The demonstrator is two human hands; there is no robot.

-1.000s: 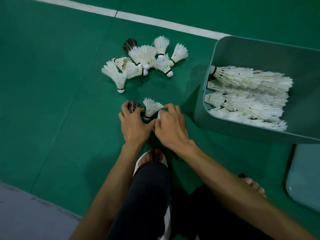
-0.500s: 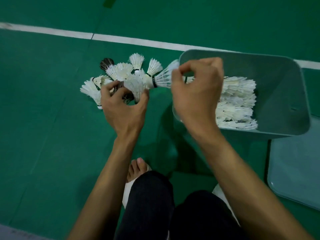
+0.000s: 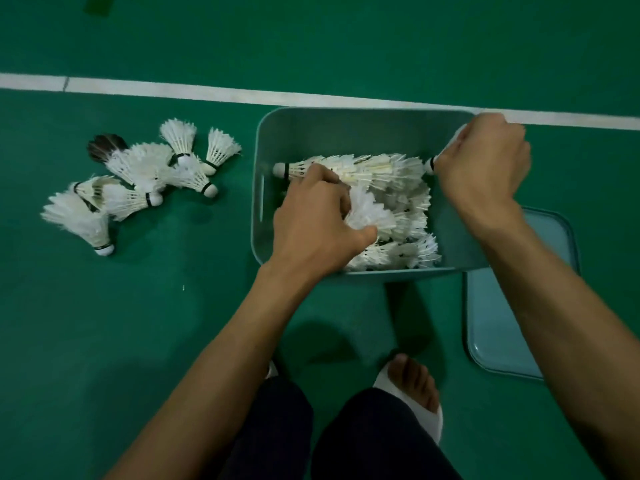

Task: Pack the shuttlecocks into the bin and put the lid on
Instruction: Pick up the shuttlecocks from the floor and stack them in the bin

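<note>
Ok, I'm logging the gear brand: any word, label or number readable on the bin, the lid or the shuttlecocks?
None can be read. The bin and lid show plain plastic; the shuttlecocks bear only black bands, any print too small to tell; the floor has just a white line.

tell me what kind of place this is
Probably a badminton court: a green sports floor with a white line painted across it, loose shuttlecocks lying on it, and a bin partly filled with more.

dim, even light | soft shadows below the arms | wide-angle bowing at edges | slight motion blur
</note>
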